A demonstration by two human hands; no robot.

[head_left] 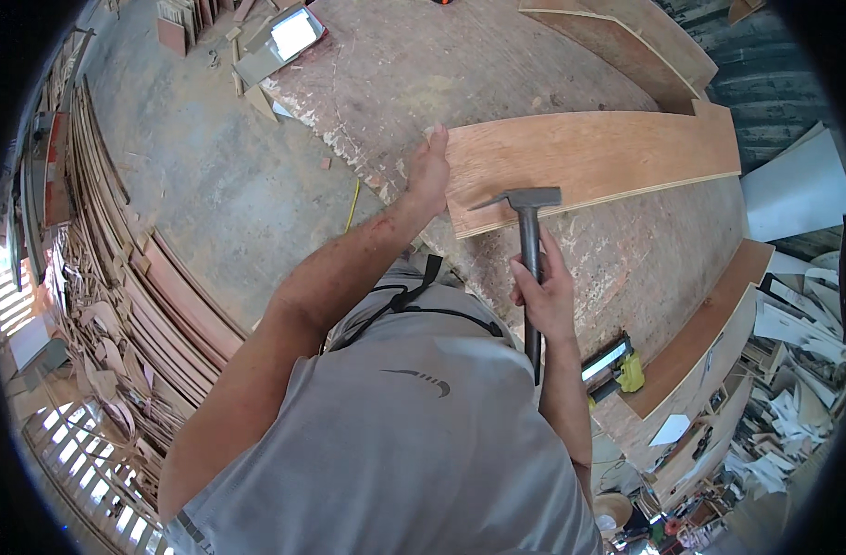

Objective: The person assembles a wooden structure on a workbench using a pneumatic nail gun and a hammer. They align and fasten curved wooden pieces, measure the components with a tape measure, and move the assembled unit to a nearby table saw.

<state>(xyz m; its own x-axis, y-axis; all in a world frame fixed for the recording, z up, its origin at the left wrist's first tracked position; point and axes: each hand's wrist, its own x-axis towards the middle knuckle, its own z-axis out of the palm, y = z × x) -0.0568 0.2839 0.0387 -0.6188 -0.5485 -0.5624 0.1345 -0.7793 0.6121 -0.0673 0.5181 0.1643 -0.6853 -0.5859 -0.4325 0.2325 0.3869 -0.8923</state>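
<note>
A long, gently curved plywood board [598, 153] lies across the workbench [413, 55], its pale layered edge showing along the near side. At the board's left end, my left hand [429, 171] is closed against the short edge; part of its grip is hidden. My right hand [548, 291] is wrapped round the handle of a hammer [530, 236]. The dark metal head is uppermost, just in front of the board's near edge, with its thin tapered end pointing left. From this view I cannot tell whether the head touches the board.
Another curved plywood piece [617, 46] stands at the back right. A yellow-and-black tool [629, 372] rests by a brown panel [700, 324] on the right. An open carton [265, 55] sits beyond the bench's left edge. Long wood strips [154, 296] are stacked at left; white scraps [793, 407] heap at right.
</note>
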